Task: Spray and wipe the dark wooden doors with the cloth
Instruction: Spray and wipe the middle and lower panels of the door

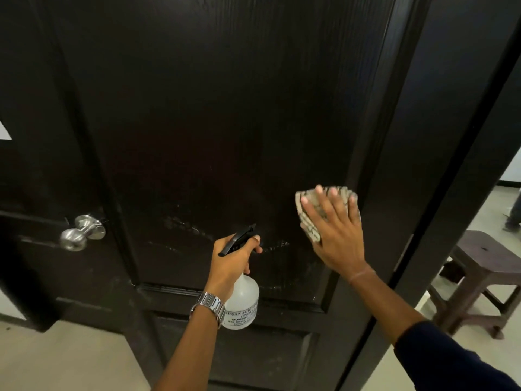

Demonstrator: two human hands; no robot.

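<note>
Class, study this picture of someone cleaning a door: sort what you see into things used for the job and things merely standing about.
Used for the job:
dark door
spray bottle, gripped by the left hand
cloth, pressed flat on the door by the right hand

Merely about:
brown stool
silver door knob
wristwatch
</note>
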